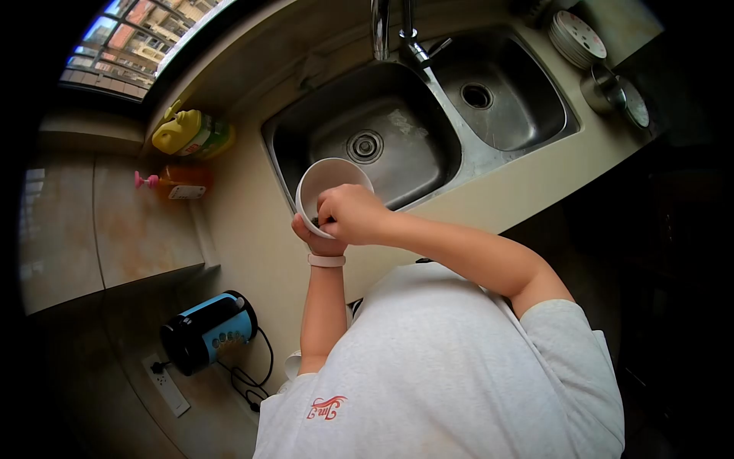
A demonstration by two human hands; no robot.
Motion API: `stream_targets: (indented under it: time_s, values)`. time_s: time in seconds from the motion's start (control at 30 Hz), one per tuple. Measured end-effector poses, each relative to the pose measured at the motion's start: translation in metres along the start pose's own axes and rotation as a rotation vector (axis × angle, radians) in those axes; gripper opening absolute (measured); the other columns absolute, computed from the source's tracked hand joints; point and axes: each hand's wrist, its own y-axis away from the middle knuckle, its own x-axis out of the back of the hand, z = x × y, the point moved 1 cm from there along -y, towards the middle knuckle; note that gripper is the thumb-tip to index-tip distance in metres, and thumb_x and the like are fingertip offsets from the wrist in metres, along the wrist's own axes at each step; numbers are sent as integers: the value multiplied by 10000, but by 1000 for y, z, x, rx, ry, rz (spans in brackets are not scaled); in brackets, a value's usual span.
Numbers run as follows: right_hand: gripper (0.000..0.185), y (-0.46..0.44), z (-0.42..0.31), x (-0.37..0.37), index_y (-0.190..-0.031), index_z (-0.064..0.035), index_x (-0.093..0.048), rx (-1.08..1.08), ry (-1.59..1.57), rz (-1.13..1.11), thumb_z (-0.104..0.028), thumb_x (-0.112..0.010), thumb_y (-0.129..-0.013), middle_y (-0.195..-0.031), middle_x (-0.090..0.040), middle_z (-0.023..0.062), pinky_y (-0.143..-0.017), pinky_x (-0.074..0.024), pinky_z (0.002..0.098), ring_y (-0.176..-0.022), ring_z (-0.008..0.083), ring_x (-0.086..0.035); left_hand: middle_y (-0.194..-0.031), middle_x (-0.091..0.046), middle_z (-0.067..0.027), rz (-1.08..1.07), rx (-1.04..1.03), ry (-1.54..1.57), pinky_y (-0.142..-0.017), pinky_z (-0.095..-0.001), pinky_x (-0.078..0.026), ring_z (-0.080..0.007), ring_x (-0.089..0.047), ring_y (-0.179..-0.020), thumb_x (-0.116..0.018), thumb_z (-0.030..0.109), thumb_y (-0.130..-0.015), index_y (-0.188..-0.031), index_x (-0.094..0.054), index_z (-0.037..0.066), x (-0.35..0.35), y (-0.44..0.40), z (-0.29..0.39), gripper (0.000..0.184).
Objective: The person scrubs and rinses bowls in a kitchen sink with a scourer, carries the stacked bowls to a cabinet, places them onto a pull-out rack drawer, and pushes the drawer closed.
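Observation:
A white bowl [312, 180] is tilted over the front left edge of the large sink basin [413, 145]. My left hand [319, 243] grips it from below and the near side, with a pale pink band around the wrist. Curled fingers of my right hand [353, 214] reach inside the bowl. A small dark thing [316, 222] shows beneath those fingertips against the bowl's inner wall; its kind is hidden by the hand.
A chrome faucet [413, 47] stands behind the basins, the smaller basin [520, 115] on the right. Stacked plates [575, 38] and a metal pot [602, 88] sit far right. At left are a yellow bottle [187, 135], an orange pump bottle [182, 182] and a blue-black appliance [210, 330].

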Motion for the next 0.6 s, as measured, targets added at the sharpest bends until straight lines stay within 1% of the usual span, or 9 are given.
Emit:
stream_targets:
  time_s: [0.03,0.07,0.1,0.13,0.17,0.23,0.33,0.5,0.6]
  values:
    - [63,4,-6,3,-641,-50,-652,-3,-1,-2,-84,-600,-642,-776,-593,46,-597,-475,344,-693,244,-587,-1269,-427,-80,-43,-25,-43,-957,-379,-356,-220,-427,-1144,-449,611,-704,-1272,-390,81,0,0,2,779]
    - [69,7,-11,8,-657,-52,-659,25,-5,128,-92,-603,-655,-778,-595,41,-608,-473,344,-699,241,-586,-1271,-423,-76,164,-36,-25,-947,-391,-371,-221,-430,-1142,-465,636,-680,-1276,-389,90,21,5,-3,811]
    - [75,10,-14,11,-672,-54,-666,52,-12,257,-99,-606,-667,-780,-596,37,-619,-471,345,-704,238,-584,-1271,-423,-76,166,-32,-25,-947,-391,-371,-221,-430,-1142,-465,636,-680,-1276,-389,90,16,3,-1,811]
    - [61,9,-10,17,-700,-43,-669,95,-14,433,-89,-635,-679,-770,-584,48,-595,-464,310,-666,213,-576,-1272,-422,-73,152,68,96,-946,-398,-378,-228,-427,-1148,-476,655,-667,-1278,-389,108,6,0,3,825]
    - [61,9,-7,25,-700,-43,-669,95,-14,427,-89,-635,-679,-770,-584,48,-595,-464,310,-666,213,-576,-1273,-420,-70,131,161,219,-945,-406,-385,-235,-424,-1154,-488,675,-653,-1281,-390,126,-2,-3,4,840]
    - [69,10,-5,50,-746,-14,-673,12,-272,594,-71,-662,-708,-784,-567,47,-562,-433,240,-628,134,-544,-1277,-417,-71,72,140,200,-946,-448,-386,-259,-410,-1173,-521,686,-636,-1282,-393,157,-16,-8,-1,845]
    - [104,11,7,71,-790,16,-670,-72,-438,733,-69,-679,-731,-812,-543,35,-543,-390,182,-616,65,-488,-1285,-410,-80,-7,224,338,-922,-514,-392,-304,-392,-1189,-576,692,-603,-1290,-381,161,-22,-16,-6,890]
    - [110,16,18,78,-772,-12,-679,-138,-569,776,-99,-686,-705,-772,-547,20,-523,-388,200,-575,53,-461,-1315,-381,-94,-162,261,286,-892,-534,-410,-337,-387,-1189,-591,718,-572,-1313,-346,173,-27,-22,-10,952]
    - [116,20,10,75,-772,-15,-678,-192,-564,706,-104,-683,-697,-770,-553,36,-541,-417,234,-599,100,-509,-1321,-373,-85,-300,297,344,-922,-523,-385,-327,-379,-1197,-578,716,-589,-1320,-333,183,-25,-22,-8,938]
